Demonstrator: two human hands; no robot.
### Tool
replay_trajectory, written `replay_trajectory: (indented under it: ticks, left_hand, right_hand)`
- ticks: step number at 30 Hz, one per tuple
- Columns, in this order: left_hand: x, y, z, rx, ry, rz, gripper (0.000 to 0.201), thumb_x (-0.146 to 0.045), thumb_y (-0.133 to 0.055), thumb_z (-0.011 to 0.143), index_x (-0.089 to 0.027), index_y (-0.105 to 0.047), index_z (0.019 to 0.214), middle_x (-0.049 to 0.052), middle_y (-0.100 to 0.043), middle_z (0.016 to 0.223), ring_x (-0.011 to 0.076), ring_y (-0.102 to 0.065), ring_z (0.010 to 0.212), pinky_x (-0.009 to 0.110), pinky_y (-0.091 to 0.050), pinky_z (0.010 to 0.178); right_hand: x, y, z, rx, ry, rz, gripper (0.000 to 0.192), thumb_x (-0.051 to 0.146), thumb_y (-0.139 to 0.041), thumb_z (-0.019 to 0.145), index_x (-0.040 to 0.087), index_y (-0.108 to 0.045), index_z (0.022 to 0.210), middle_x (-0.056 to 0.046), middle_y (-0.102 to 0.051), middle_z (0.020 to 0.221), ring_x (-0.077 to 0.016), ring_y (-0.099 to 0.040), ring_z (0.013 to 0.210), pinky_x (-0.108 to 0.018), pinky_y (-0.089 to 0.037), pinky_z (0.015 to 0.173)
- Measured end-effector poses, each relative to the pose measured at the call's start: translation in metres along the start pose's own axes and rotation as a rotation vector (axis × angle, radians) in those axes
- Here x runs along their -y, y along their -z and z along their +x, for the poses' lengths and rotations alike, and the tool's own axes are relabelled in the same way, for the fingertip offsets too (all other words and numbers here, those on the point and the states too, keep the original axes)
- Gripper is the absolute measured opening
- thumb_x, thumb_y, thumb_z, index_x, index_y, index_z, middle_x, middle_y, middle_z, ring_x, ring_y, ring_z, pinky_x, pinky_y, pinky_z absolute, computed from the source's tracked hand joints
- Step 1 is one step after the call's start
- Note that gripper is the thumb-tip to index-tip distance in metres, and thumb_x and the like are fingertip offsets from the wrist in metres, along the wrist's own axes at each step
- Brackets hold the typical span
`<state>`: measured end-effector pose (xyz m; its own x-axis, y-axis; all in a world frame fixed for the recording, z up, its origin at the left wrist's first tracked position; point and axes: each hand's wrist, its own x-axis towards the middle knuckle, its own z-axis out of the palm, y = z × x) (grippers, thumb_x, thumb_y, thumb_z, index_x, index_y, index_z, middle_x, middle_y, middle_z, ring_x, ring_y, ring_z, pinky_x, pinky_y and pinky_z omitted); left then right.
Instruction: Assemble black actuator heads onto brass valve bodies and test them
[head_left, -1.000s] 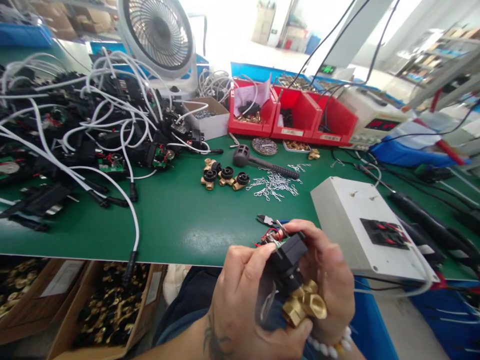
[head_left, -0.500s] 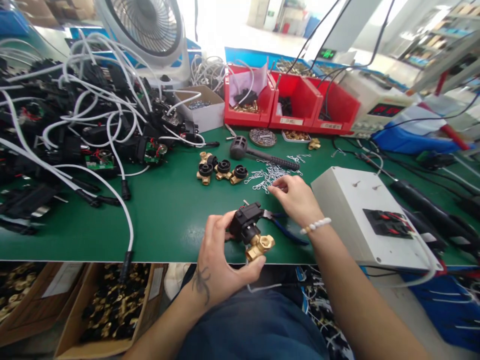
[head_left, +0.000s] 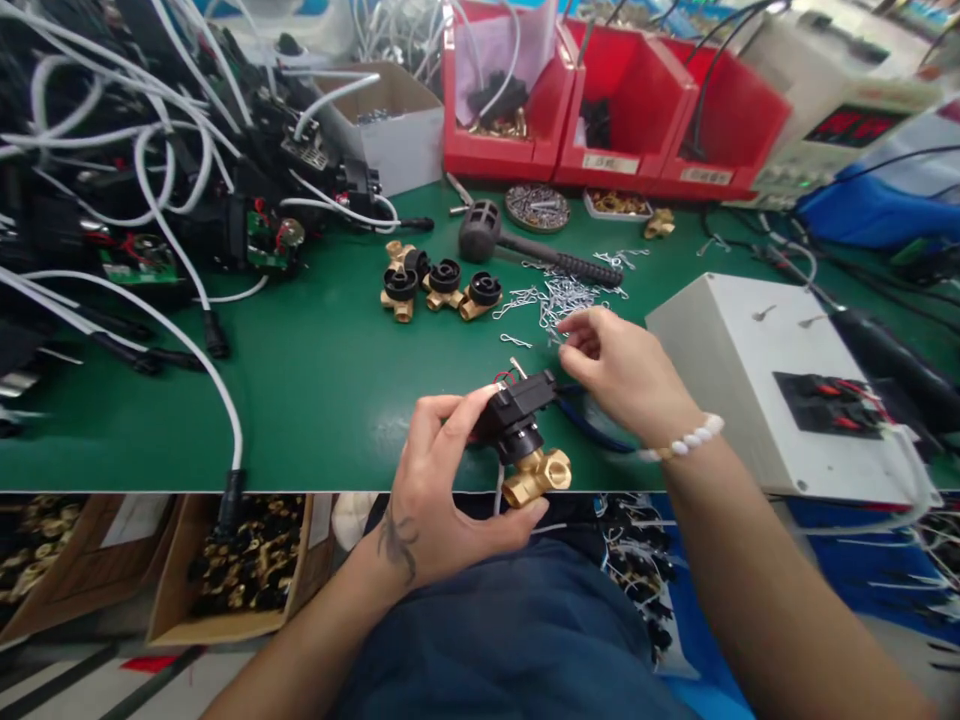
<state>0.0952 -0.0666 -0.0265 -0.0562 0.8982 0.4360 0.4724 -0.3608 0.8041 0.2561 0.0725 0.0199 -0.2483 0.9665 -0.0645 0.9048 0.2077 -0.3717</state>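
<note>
Grips the valve (head_left: 523,440) in the left hand (head_left: 429,500) at the near edge of the green table (head_left: 322,400), black box (head_left: 525,398) far and brass end (head_left: 536,478) near, leaning a bit right. Holds the right hand (head_left: 630,375), the one closer to the silver clips (head_left: 566,298), with bent fingers (head_left: 589,320) just by the pile's near side, farther off and right of the valve; can't tell through the blur if pinching a clip. Far off, white labels (head_left: 611,163) on the red bins (head_left: 517,158), too fuzzy to read.

Blur hides whether the right hand (head_left: 622,372) pinches a clip (head_left: 553,336). A blue-handled tool (head_left: 595,428) is partly hidden beside it. The red display (head_left: 856,125) and 2 bin labels (head_left: 611,163) are illegible; white cables (head_left: 228,398) run off the left edge.
</note>
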Motion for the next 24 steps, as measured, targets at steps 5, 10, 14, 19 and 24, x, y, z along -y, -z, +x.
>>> replay_trajectory:
  ticks: [5, 10, 14, 19, 24]
  left_hand:
    - [-0.001, -0.001, 0.001, 0.02, 0.051, -0.004, 0.079, -0.034, -0.075, 0.071, -0.019, -0.044, 0.141, 0.007, -0.049, 0.118, 0.0215, -0.054, 0.108, 0.034, -0.06, 0.088]
    - [-0.004, -0.003, 0.005, 0.022, 0.078, 0.001, 0.077, -0.036, -0.073, 0.071, -0.016, -0.045, 0.14, 0.008, -0.048, 0.116, 0.0211, -0.054, 0.106, 0.034, -0.059, 0.086]
    - [-0.004, -0.004, 0.007, 0.018, 0.073, -0.009, 0.077, -0.034, -0.072, 0.072, -0.018, -0.043, 0.141, 0.008, -0.048, 0.116, 0.021, -0.054, 0.105, 0.035, -0.059, 0.085]
    - [-0.002, -0.004, 0.006, 0.018, 0.064, -0.012, 0.078, -0.034, -0.073, 0.072, -0.019, -0.042, 0.142, 0.008, -0.049, 0.117, 0.0213, -0.054, 0.105, 0.036, -0.059, 0.085]
    - [-0.005, -0.004, 0.006, 0.005, 0.063, 0.016, 0.076, -0.036, -0.073, 0.072, -0.015, -0.046, 0.14, 0.007, -0.049, 0.11, 0.0204, -0.053, 0.1, 0.034, -0.059, 0.082]
  right_hand:
    - [-0.009, 0.003, -0.034, -0.157, 0.184, 0.442, 0.008, 0.024, -0.062, 0.09, 0.018, -0.068, 0.092, -0.001, -0.066, 0.084, -0.0125, -0.06, 0.073, -0.024, -0.045, 0.065]
    - [-0.018, -0.003, -0.038, -0.149, 0.107, 0.551, 0.012, 0.031, -0.058, 0.092, 0.02, -0.064, 0.092, 0.003, -0.058, 0.061, -0.0106, -0.053, 0.051, -0.023, -0.04, 0.05]
    - [-0.025, -0.008, -0.026, -0.221, 0.046, 0.446, 0.009, 0.027, -0.062, 0.09, 0.02, -0.068, 0.09, 0.002, -0.063, 0.064, -0.0134, -0.059, 0.055, -0.027, -0.044, 0.057]
    - [-0.026, -0.008, -0.019, -0.266, 0.013, 0.415, 0.012, 0.024, -0.06, 0.092, 0.02, -0.07, 0.096, -0.002, -0.07, 0.077, -0.0173, -0.069, 0.071, -0.032, -0.052, 0.07]
    - [-0.01, 0.007, -0.041, -0.263, 0.119, 0.668, 0.009, 0.024, -0.065, 0.091, 0.022, -0.066, 0.1, 0.0, -0.071, 0.084, -0.013, -0.069, 0.07, -0.026, -0.056, 0.068]
